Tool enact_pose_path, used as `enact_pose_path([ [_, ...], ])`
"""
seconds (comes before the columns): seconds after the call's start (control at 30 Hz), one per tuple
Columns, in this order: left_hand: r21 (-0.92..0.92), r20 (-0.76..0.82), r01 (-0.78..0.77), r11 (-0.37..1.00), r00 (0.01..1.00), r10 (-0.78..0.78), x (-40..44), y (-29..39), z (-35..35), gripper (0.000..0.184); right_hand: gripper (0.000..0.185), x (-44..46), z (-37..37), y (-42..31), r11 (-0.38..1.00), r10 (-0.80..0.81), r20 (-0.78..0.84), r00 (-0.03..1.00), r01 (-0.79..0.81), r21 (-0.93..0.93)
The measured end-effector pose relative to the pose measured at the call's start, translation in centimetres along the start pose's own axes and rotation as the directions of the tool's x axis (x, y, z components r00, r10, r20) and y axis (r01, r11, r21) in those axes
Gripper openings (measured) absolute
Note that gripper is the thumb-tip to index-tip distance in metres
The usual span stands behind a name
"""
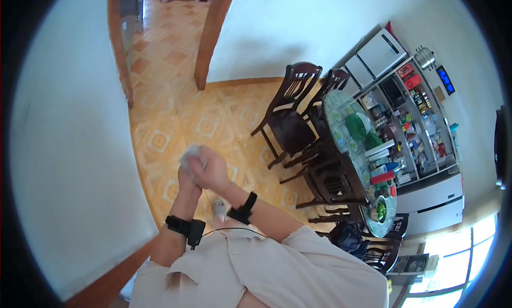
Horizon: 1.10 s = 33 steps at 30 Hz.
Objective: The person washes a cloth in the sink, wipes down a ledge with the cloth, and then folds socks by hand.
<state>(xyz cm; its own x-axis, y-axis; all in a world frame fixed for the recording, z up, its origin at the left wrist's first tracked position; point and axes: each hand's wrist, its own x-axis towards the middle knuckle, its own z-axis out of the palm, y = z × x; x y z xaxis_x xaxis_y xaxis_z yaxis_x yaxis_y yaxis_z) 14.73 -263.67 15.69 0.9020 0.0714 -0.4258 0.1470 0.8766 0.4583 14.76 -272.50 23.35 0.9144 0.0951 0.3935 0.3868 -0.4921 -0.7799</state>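
My two hands are together in front of my body, above the tiled floor point(208, 125). My right hand point(210, 172) is closed over a pale, whitish crumpled thing point(190, 152), which looks like a tissue or cloth. My left hand point(188, 175) lies against it from below and is mostly hidden by the right, so its fingers do not show clearly. Black straps with small dark boxes are on both wrists, and a thin cable runs between them.
Dark wooden chairs point(292, 131) surround an oval glass-topped table point(341, 113) on the right, holding a bowl of greens point(380, 209) and rolls. Behind stands a full shelf cabinet point(421, 127). A white wall point(74, 148) rises at left, beside a doorway.
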Motion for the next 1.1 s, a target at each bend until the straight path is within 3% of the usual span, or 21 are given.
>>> enact_pose_path([
  [0.03, 0.008, 0.015, -0.003, 1.000, 1.000, 0.003, 1.4, 0.3, 2.0, 0.038, 0.032, 2.8, -0.8, 1.9, 1.000, -0.007, -0.015, 1.000, 0.007, 0.001],
  [0.1, 0.196, -0.012, 0.027, 0.980, 1.000, -0.025, 4.0, 1.1, 6.0, 0.031, 0.032, 9.1, -2.7, 5.5, 0.966, 0.254, 0.032, 0.967, -0.253, -0.047],
  [0.13, 0.200, -0.085, 0.017, 0.980, 0.996, 0.000, 3.8, 2.1, 9.3, 0.029, 0.036, 10.8, -3.0, 5.5, 0.969, 0.171, -0.020, 0.985, -0.172, -0.176],
  [0.2, 0.206, -0.087, -0.066, 0.976, 0.993, 0.085, 8.6, 1.5, 8.8, 0.031, 0.037, 14.1, -2.8, 6.4, 0.969, 0.168, -0.028, 0.985, -0.170, -0.180],
  [0.27, 0.298, -0.201, -0.062, 0.953, 0.971, 0.126, 10.7, 3.4, 10.4, 0.033, 0.037, 16.3, -1.3, 7.7, 0.965, 0.206, 0.033, 0.978, -0.197, -0.172],
  [0.3, 0.292, -0.176, -0.060, 0.954, 0.978, 0.115, 12.6, 4.0, 10.9, 0.033, 0.037, 17.7, -0.4, 8.1, 0.960, 0.230, 0.066, 0.971, -0.215, -0.177],
  [0.37, 0.152, 0.040, -0.241, 0.958, 0.970, 0.238, 17.0, 5.3, 10.2, 0.036, 0.038, 20.6, 0.8, 7.1, 0.985, 0.164, 0.107, 0.981, -0.158, -0.065],
  [0.4, 0.147, 0.049, -0.232, 0.962, 0.973, 0.227, 19.9, 6.0, 8.9, 0.036, 0.038, 22.4, 1.6, 6.6, 0.984, 0.168, 0.096, 0.981, -0.161, -0.076],
  [0.47, -0.057, 0.283, -0.146, 0.988, 0.946, 0.156, 25.8, 7.3, 6.7, 0.038, 0.038, 25.9, 3.5, 6.4, 0.980, -0.199, 0.055, 0.978, 0.199, -0.008],
  [0.5, -0.055, 0.291, -0.137, 0.989, 0.945, 0.147, 27.6, 8.0, 6.9, 0.038, 0.038, 27.8, 4.6, 7.3, 0.980, -0.195, 0.047, 0.980, 0.196, -0.017],
  [0.57, 0.036, 0.187, -0.154, 0.987, 0.972, 0.145, 32.6, 11.0, 8.2, 0.038, 0.039, 33.9, 7.6, 9.0, 0.987, 0.127, 0.276, 0.953, -0.092, -0.135],
  [0.6, 0.072, 0.022, -0.170, 0.983, 0.985, 0.169, 32.3, 13.1, 12.8, 0.039, 0.039, 36.9, 9.2, 10.7, 0.986, 0.123, 0.273, 0.954, -0.087, -0.140],
  [0.67, 0.174, 0.006, -0.163, 0.971, 0.986, 0.164, 36.5, 16.8, 13.9, 0.040, 0.039, 42.7, 11.9, 13.9, 0.934, 0.357, 0.265, 0.896, -0.333, -0.131],
  [0.73, 0.289, 0.020, -0.158, 0.944, 0.987, 0.159, 42.5, 20.3, 14.7, 0.041, 0.038, 46.8, 14.3, 14.5, 0.959, 0.263, 0.200, 0.944, -0.233, -0.163],
  [0.83, 0.202, 0.168, -0.151, 0.968, 0.979, 0.117, 52.8, 23.1, 11.4, 0.042, 0.035, 50.3, 16.5, 10.6, 0.988, 0.059, 0.137, 0.989, -0.038, -0.149],
  [0.87, 0.044, 0.408, -0.055, 0.998, 0.912, 0.032, 55.7, 23.2, 9.4, 0.042, 0.033, 51.6, 16.8, 9.1, 0.993, -0.054, 0.099, 0.994, 0.064, -0.100],
  [0.9, -0.086, 0.631, 0.085, 0.993, 0.776, -0.012, 58.2, 23.4, 9.1, 0.043, 0.033, 53.3, 17.6, 9.6, 0.992, -0.049, 0.091, 0.995, 0.059, -0.111],
  [0.97, -0.172, 0.335, 0.061, 0.983, 0.942, 0.000, 55.6, 25.0, 16.8, 0.041, 0.034, 57.0, 19.7, 11.0, 0.971, -0.178, 0.184, 0.967, 0.203, -0.128],
  [1.0, 0.043, 0.247, -0.045, 0.998, 0.968, 0.033, 57.9, 25.6, 18.6, 0.041, 0.028, 60.1, 20.7, 13.3, 0.999, -0.020, 0.184, 0.983, 0.026, -0.035],
  [1.03, 0.264, 0.168, -0.130, 0.956, 0.982, 0.087, 60.5, 26.1, 19.9, 0.042, 0.028, 63.7, 21.7, 15.9, 0.999, -0.017, 0.177, 0.984, 0.024, -0.038],
  [1.1, 0.182, 0.157, -0.044, 0.982, 0.988, 0.015, 66.6, 26.9, 20.9, 0.042, 0.027, 70.3, 23.2, 20.4, 0.961, 0.275, 0.169, 0.947, -0.263, -0.089],
])
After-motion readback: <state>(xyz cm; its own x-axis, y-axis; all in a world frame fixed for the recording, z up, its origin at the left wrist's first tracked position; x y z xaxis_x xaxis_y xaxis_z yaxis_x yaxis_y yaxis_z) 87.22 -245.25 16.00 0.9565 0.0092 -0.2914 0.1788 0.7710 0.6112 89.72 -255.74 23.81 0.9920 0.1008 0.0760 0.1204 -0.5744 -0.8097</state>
